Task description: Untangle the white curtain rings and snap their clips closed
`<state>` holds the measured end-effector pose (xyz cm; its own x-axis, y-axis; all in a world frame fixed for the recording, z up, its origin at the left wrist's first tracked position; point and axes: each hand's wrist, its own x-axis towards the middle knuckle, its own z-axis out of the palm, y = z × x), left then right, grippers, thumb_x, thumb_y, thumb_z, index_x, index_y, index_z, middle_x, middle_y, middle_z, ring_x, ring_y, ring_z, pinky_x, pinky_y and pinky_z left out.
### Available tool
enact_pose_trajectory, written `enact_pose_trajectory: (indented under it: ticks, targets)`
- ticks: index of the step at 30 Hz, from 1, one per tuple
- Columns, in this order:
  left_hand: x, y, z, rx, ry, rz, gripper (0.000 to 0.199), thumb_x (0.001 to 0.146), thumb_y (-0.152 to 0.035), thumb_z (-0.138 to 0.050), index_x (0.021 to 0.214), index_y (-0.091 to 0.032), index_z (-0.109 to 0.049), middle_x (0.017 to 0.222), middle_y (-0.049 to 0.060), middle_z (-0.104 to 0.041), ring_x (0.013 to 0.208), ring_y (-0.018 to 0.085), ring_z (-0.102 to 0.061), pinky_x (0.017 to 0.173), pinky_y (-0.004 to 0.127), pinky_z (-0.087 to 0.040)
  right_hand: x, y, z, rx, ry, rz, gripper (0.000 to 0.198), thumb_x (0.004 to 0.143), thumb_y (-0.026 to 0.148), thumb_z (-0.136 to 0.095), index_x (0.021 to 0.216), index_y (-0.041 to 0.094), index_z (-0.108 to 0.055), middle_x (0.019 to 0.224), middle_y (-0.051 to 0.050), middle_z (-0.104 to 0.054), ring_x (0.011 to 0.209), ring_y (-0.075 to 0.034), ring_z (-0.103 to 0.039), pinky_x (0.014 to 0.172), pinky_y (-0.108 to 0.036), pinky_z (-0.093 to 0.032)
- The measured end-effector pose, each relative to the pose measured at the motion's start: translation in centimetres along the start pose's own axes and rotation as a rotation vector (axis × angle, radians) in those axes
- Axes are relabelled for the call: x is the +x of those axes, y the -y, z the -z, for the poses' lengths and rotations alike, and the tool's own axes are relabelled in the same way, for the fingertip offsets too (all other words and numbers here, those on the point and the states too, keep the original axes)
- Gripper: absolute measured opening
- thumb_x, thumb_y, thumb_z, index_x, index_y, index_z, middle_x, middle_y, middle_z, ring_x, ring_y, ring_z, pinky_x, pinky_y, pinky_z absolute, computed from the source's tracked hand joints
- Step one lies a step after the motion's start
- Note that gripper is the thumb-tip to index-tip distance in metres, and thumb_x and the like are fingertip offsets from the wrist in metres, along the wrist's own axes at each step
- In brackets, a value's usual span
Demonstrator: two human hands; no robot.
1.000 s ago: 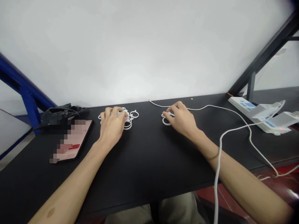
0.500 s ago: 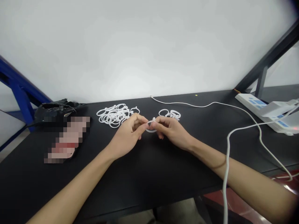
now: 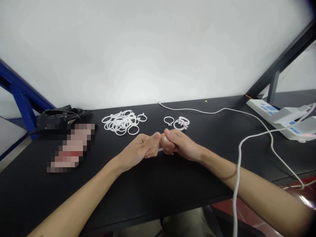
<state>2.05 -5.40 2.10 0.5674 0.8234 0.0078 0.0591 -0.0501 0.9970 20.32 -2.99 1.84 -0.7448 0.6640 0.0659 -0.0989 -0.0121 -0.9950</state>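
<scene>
Both hands meet at the middle of the black table, closed around one white plastic ring (image 3: 161, 149). My left hand (image 3: 139, 149) grips its left side with the thumb on top. My right hand (image 3: 181, 144) has its fingers curled round the right side, thumb raised over it. Most of this ring is hidden by the fingers. Beyond my left hand lies a tangled pile of white plastic rings (image 3: 120, 123). A smaller group of white rings (image 3: 181, 123), with small tabs at their joints, lies just behind my right hand.
A blurred-out phone-like object (image 3: 71, 144) and a crumpled black bag (image 3: 59, 115) lie on the left. White power strips (image 3: 278, 118) with plugs sit at the right. A white cable (image 3: 239, 164) runs across my right forearm. Metal frame bars stand at both sides.
Both hands have come slightly nearer to me with the ring. The fingers have curled tighter and the thumbs have shifted on top, hiding more of the ring.
</scene>
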Motion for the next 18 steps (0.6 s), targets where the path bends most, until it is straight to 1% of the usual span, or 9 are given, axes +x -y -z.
enact_pose_trajectory:
  ticks: [2,3,4,6,7,9,11,14,18]
  targets:
    - [0.0,-0.1,0.3,0.067,-0.037,-0.034,0.059,0.097,-0.057,-0.031,0.055,-0.019,-0.050,0.057,0.000,-0.048,0.058,0.014,-0.045,0.063,0.031,-0.042,0.0,0.2,0.2,-0.112,-0.044,0.018,0.055,0.094,0.061,-0.041,0.057,0.020,-0.038,0.054,0.006,-0.033,0.050,-0.009,-0.034,0.050,-0.025,-0.031]
    - [0.1,-0.1,0.5,0.139,-0.086,-0.044,0.054,0.097,-0.055,-0.032,0.067,-0.019,-0.059,0.067,0.002,-0.056,0.064,0.015,-0.050,0.066,0.031,-0.044,0.0,0.4,0.5,-0.228,-0.107,0.034,0.052,0.094,0.058,-0.042,0.060,0.019,-0.044,0.057,0.005,-0.039,0.051,-0.010,-0.038,0.051,-0.025,-0.033]
    - [0.2,0.0,0.8,0.242,-0.165,-0.052,0.047,0.097,-0.053,-0.034,0.083,-0.021,-0.065,0.079,0.003,-0.062,0.072,0.017,-0.055,0.070,0.032,-0.046,0.0,0.6,0.9,-0.385,-0.197,0.060,0.047,0.094,0.055,-0.044,0.065,0.019,-0.050,0.061,0.003,-0.045,0.054,-0.010,-0.041,0.053,-0.026,-0.035]
    - [0.6,0.7,1.4,0.551,-0.362,-0.075,0.034,0.095,-0.047,-0.044,0.111,-0.024,-0.063,0.104,0.005,-0.064,0.091,0.021,-0.057,0.081,0.036,-0.048,-0.1,0.8,2.1,-0.773,-0.413,0.132,0.035,0.094,0.046,-0.051,0.074,0.018,-0.059,0.072,0.000,-0.054,0.063,-0.012,-0.046,0.061,-0.027,-0.039]
    - [0.9,1.2,1.8,0.745,-0.463,-0.103,0.033,0.093,-0.043,-0.048,0.118,-0.024,-0.060,0.114,0.005,-0.063,0.100,0.023,-0.056,0.087,0.039,-0.047,0.0,0.8,2.8,-0.966,-0.499,0.183,0.028,0.093,0.041,-0.055,0.079,0.018,-0.062,0.079,-0.002,-0.057,0.068,-0.014,-0.048,0.066,-0.028,-0.041]
    - [1.7,2.3,2.4,1.124,-0.567,-0.174,0.033,0.093,-0.033,-0.047,0.121,-0.020,-0.059,0.123,0.007,-0.061,0.115,0.029,-0.048,0.100,0.047,-0.040,0.0,0.6,4.3,-1.224,-0.592,0.210,0.020,0.093,0.035,-0.056,0.086,0.019,-0.065,0.093,-0.006,-0.060,0.083,-0.018,-0.052,0.076,-0.032,-0.043]
    - [2.6,3.3,2.7,1.360,-0.606,-0.149,0.035,0.093,-0.028,-0.047,0.125,-0.017,-0.058,0.129,0.011,-0.058,0.119,0.033,-0.044,0.100,0.049,-0.039,0.1,0.2,5.7,-1.390,-0.667,0.179,0.019,0.091,0.035,-0.058,0.089,0.018,-0.067,0.102,-0.009,-0.061,0.088,-0.022,-0.051,0.079,-0.036,-0.045]
    - [3.7,4.0,2.9,1.533,-0.639,-0.092,0.035,0.093,-0.024,-0.045,0.124,-0.013,-0.059,0.133,0.013,-0.056,0.120,0.035,-0.044,0.097,0.049,-0.039,0.1,-0.5,7.0,-1.545,-0.676,0.157,0.020,0.090,0.034,-0.059,0.090,0.016,-0.070,0.105,-0.012,-0.061,0.088,-0.024,-0.048,0.082,-0.039,-0.046]
    - [4.3,3.5,2.6,1.598,-0.598,-0.062,0.026,0.093,-0.022,-0.047,0.106,-0.013,-0.068,0.126,0.013,-0.060,0.115,0.036,-0.045,0.092,0.049,-0.040,0.0,-0.9,7.3,-1.576,-0.661,0.159,0.021,0.090,0.034,-0.060,0.090,0.016,-0.070,0.104,-0.012,-0.061,0.090,-0.026,-0.048,0.084,-0.040,-0.047]
